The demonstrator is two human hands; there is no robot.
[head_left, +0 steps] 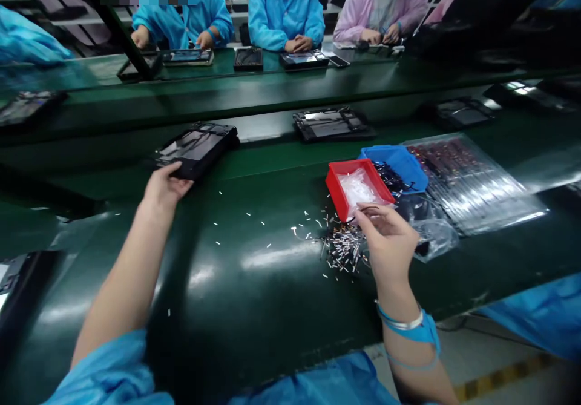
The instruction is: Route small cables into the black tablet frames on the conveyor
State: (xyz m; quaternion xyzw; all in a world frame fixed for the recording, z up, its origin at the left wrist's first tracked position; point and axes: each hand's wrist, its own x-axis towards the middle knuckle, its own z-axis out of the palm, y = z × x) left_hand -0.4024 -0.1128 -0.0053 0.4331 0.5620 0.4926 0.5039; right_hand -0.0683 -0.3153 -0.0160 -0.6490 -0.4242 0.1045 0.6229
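My left hand [164, 190] grips the near corner of a black rectangular device assembly [202, 144], with thumb and fingers closed at its edge. The assembly sits slightly angled, and its upper face shows grey panels and dark strips. At the near side of a red bin [333, 188], my right hand [391, 238] pinches a thin dark wire [370, 209] between thumb and forefinger. Small clear plastic pieces [356, 185] fill the red bin. Just left of that hand lies a pile of tiny white, black and copper-coloured bits [342, 252].
Behind the red bin, a blue bin [420, 180] holds short black parts. Clear plastic trays [481, 193] and a crumpled bag [438, 238] lie to its right. More assemblies, one in the middle [331, 125], rest on the green line. Co-workers in blue and pink sit opposite.
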